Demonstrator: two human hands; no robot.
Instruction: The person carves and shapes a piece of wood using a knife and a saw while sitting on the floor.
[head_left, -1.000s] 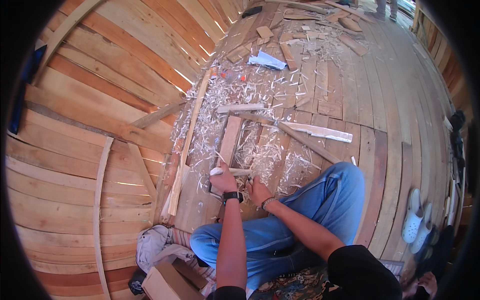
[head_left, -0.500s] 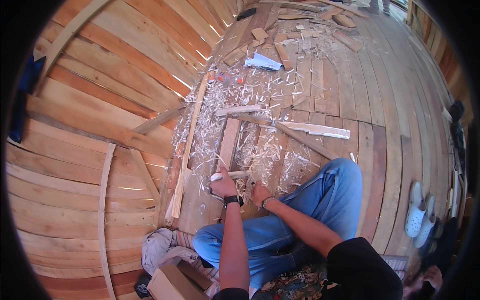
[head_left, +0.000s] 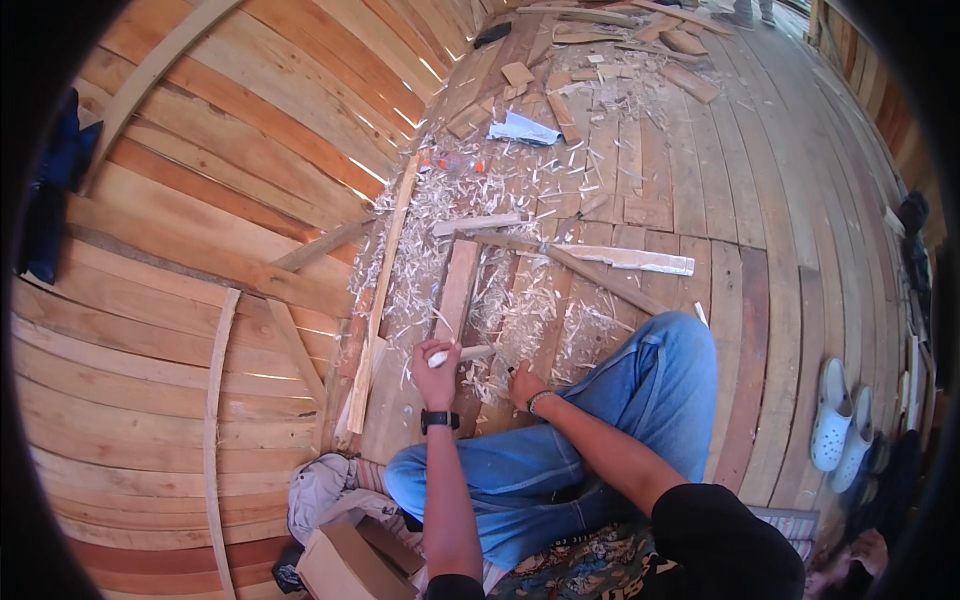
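Note:
My left hand [head_left: 436,372] is wrapped round a short pale wooden stick [head_left: 476,353]; its whitish end shows at the fingers and the other end points right. A black watch sits on that wrist. Close by, to the right, my right hand [head_left: 526,387] is closed, apart from the stick. A small dark bit shows at its fingers, too little to name. Just beyond my left hand a flat wooden board [head_left: 458,285] lies lengthwise on the floor among curled shavings [head_left: 520,315].
A long-handled tool [head_left: 610,282] and a pale wood strip [head_left: 635,260] lie ahead. Farther off are a plastic bottle [head_left: 458,163], a bluish-white sheet [head_left: 524,129] and wood offcuts. White clogs [head_left: 832,415] sit right; a cardboard box [head_left: 350,565] stands near left, by the plank wall [head_left: 130,320].
My left hand has shifted slightly left and turned, bringing the stick's whitish end round towards me. My right hand has moved a little to the right, widening the gap between them.

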